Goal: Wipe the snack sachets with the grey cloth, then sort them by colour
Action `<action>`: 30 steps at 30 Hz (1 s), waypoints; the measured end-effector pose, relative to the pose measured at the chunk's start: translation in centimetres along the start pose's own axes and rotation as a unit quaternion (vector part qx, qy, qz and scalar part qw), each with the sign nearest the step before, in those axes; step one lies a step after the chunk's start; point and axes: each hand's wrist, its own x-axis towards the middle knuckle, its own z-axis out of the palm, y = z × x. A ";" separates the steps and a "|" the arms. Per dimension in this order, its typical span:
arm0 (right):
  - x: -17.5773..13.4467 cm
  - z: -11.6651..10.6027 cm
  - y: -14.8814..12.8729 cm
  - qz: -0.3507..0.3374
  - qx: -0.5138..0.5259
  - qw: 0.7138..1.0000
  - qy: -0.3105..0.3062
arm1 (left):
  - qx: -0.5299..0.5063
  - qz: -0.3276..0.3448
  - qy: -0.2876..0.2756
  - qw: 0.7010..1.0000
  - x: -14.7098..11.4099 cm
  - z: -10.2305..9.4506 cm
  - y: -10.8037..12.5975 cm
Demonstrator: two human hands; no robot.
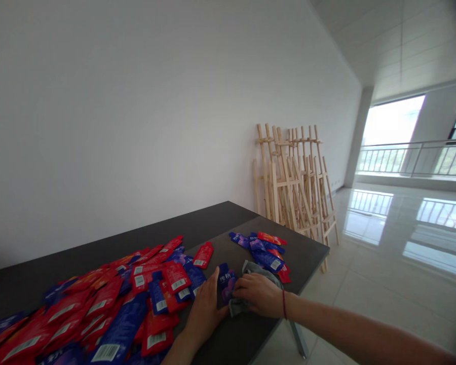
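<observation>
A blue pouch point(227, 282) with pale lettering and a purple picture lies on the dark table point(224, 334) between my hands. My left hand point(203, 310) rests at its left side, fingers stretched out and thumb spread toward its lower end; whether the fingertips press on it I cannot tell. Bunched under my right hand point(261, 294) is a grey cloth point(237, 307), which my closed fingers hold against the pouch's right side. A red band circles the right wrist.
A large heap of red pouches point(102, 296) and blue ones covers the table's left. One red pouch point(203, 255) lies apart. A smaller group with a blue pouch point(269, 261) sits near the right edge. Wooden easels point(289, 182) lean against the wall.
</observation>
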 end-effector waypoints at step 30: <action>3.3 0.4 -0.2 0.039 -0.053 0.998 0.010 | -0.019 0.027 0.031 0.999 0.2 0.7 -0.9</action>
